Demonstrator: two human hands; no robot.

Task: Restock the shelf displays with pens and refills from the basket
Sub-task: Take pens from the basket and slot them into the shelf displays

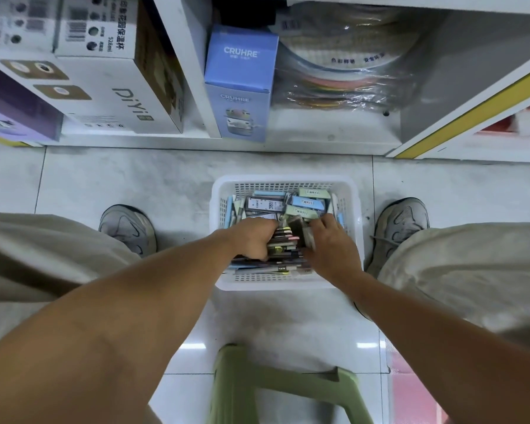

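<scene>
A white perforated plastic basket (218, 209) stands on the tiled floor between my feet. It is full of pen and refill packs (306, 203), pale blue, green and dark ones. Both my hands are down inside it. My left hand (251, 238) is curled round a bundle of dark packs (283, 243) at the basket's middle. My right hand (331, 243) grips a greyish pack (297, 229) that stands tilted up just to the right of that bundle. The fingertips of both hands are hidden among the packs.
The bottom shelf (318, 139) runs across just beyond the basket, holding a blue CRUHRE box (242, 84), a white DiYi box (117, 87) and plastic-wrapped plates (343, 75). My shoes (129, 228) flank the basket. A green plastic stool (282, 384) sits under me.
</scene>
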